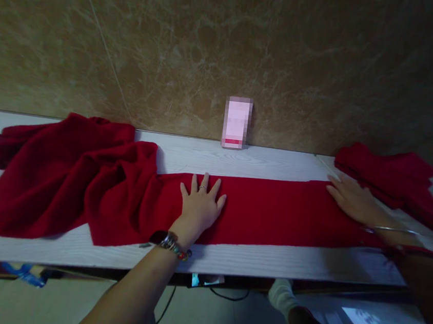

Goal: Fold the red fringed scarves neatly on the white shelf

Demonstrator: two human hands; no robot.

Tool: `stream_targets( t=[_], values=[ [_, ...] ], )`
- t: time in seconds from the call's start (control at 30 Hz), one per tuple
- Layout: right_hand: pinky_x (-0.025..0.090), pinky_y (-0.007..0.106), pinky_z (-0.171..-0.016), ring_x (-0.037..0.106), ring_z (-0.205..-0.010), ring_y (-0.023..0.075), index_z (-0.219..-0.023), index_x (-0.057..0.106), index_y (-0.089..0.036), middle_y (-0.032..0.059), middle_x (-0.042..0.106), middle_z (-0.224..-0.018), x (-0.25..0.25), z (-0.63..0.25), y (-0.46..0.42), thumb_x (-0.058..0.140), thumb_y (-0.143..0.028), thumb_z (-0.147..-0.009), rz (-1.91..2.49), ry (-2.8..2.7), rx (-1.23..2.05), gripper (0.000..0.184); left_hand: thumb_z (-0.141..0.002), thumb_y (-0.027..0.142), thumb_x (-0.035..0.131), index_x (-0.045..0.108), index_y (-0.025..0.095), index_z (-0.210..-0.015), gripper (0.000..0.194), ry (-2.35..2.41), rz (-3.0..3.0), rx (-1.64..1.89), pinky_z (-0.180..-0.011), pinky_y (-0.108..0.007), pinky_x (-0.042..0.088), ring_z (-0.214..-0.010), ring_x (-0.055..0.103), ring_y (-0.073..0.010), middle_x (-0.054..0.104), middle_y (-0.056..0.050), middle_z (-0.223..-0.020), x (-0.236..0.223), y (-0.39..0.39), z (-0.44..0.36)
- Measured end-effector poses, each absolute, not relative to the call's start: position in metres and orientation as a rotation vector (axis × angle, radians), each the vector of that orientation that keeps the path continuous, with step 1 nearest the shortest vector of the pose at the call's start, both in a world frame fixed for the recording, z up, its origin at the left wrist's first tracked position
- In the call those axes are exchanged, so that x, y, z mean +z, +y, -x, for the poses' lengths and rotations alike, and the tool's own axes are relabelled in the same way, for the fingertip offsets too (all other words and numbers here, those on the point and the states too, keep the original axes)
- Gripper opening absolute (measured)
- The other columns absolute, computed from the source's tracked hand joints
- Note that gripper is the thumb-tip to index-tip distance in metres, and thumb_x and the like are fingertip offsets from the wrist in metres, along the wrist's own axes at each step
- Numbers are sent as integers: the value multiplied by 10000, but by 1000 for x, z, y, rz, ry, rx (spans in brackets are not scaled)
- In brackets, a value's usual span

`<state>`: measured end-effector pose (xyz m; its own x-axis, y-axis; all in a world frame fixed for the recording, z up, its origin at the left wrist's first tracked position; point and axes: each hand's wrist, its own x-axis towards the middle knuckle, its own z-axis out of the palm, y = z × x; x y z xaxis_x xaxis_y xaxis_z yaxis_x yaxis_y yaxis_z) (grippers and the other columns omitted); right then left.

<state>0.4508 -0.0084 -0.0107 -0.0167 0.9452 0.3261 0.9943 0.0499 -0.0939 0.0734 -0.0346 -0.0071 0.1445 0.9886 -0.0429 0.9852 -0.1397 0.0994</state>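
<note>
A long piece of red cloth (pixel 269 211) lies across the white wooden tabletop. Its middle stretch is flat, while the left end is heaped in loose folds (pixel 117 187). My left hand (pixel 201 204) rests on the flat stretch with fingers spread, just right of the folds. Toward the right end, my right hand (pixel 354 199) lies flat at the cloth's far edge, fingers stretched out. Neither hand grips anything. Beyond my right hand is another bunched red cloth (pixel 389 175); whether it joins the flat stretch cannot be made out.
A phone-shaped pink object (pixel 237 123), blurred by pixels, leans upright against the brown marbled wall (pixel 197 46). The tabletop's front edge (pixel 251 275) runs below my arms. Under it are a dark cable (pixel 229 298), a blue plastic scrap (pixel 27 273) and a foot in a light sock (pixel 282 295).
</note>
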Motion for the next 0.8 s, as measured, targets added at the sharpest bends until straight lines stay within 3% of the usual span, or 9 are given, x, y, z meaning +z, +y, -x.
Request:
stream_targets(
  t=[0.1, 0.27, 0.8],
  values=[
    [288, 519, -1063, 283, -1351, 281, -1350, 425, -152, 172, 351, -1454, -6, -375, -29, 318, -373, -918, 1911, -2215, 35, 497, -935, 488, 246, 317, 252, -1420, 544, 1974, -2320, 60, -1050, -615, 208, -1375, 154, -371, 226, -99, -1510, -5, -37, -71],
    [215, 526, -1095, 228, -1373, 244, -1381, 388, -270, 57, 318, -1484, -11, -263, -67, 336, -435, -920, 1589, -2551, 232, 492, -938, 492, 244, 295, 241, -1428, 553, 1930, -2345, 6, -1055, -589, 233, -1376, 169, -351, 198, -95, -1516, -4, -43, -57],
    [297, 529, -1063, 347, -1323, 246, -1310, 492, -194, 108, 440, -1406, -18, -259, -75, 416, -318, -896, 1552, -2477, 58, 438, -939, 412, 321, 348, 220, -1406, 506, 1942, -2408, -45, -1053, -521, 294, -1351, 245, -333, 274, -119, -1480, -4, -66, -2]
  ],
)
